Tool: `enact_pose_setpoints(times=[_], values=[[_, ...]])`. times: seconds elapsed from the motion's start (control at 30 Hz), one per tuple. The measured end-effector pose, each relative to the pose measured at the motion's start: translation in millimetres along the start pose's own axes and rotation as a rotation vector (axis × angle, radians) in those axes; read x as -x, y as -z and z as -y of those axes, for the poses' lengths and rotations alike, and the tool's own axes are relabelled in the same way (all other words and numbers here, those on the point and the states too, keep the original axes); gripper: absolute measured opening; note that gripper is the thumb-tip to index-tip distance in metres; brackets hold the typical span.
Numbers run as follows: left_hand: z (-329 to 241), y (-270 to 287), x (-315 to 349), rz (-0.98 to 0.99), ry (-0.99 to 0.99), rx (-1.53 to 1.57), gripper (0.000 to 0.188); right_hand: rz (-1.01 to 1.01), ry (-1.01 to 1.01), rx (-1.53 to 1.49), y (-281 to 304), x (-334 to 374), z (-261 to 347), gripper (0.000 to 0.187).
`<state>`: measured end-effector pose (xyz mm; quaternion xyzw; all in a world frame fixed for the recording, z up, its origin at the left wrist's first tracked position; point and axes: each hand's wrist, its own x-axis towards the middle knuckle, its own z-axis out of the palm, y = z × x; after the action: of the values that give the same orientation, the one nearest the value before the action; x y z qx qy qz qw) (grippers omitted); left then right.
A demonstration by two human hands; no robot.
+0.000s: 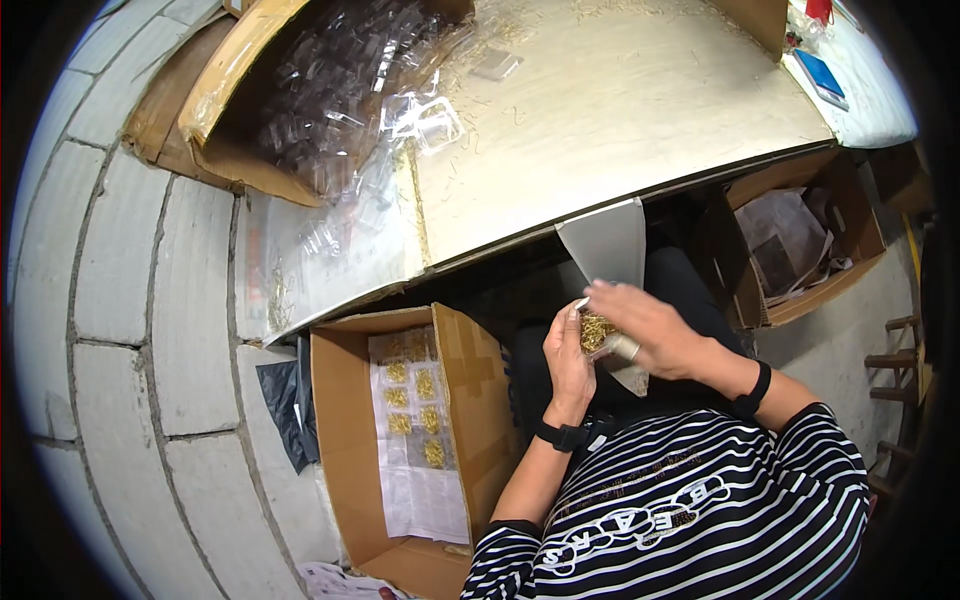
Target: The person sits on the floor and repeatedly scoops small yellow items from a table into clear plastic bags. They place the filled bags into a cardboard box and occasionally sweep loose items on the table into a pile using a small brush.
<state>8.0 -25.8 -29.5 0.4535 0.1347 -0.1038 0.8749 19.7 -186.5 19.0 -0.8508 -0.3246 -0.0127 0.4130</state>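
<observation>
Above my lap, my left hand [570, 365] is closed around a small clear plastic case filled with thin gold-coloured metal pieces [597, 332]. The pieces look like pins, but their exact kind is too small to tell. Across the top and right side of the case lies my right hand [655, 335], fingers stretched out and slightly blurred. A pale wrap or ring [622, 346] sits on its thumb, close against the case. Just beyond and below both hands, a grey-white chute-like panel [610, 240] slopes down from the table edge.
A cardboard box [475, 400] at my left holds rows of filled clear cases [398, 397] on white paper. On the table [600, 110] lie scattered gold pieces; a tipped carton [235, 75] spills empty clear cases [340, 100]. Another carton [745, 260] with plastic bags stands right.
</observation>
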Motion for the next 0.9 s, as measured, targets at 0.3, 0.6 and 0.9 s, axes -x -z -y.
enact_pose_setpoints(times=[0.3, 0.6, 0.9], values=[[6.3, -1.3, -0.4, 0.032, 0.002, -0.010, 0.029, 0.060, -0.065, 0.182, 1.0, 5.2, -7.9, 0.058], [-9.1, 4.0, 3.5, 0.164, 0.109, 0.171, 0.040, -0.126, 0.144, 0.142, 27.8, 19.3, -8.5, 0.037], [-12.0, -2.4, 4.9, 0.299, 0.126, 0.101, 0.040, 0.112, 0.283, 0.283, 22.8, 1.3, -2.5, 0.022]])
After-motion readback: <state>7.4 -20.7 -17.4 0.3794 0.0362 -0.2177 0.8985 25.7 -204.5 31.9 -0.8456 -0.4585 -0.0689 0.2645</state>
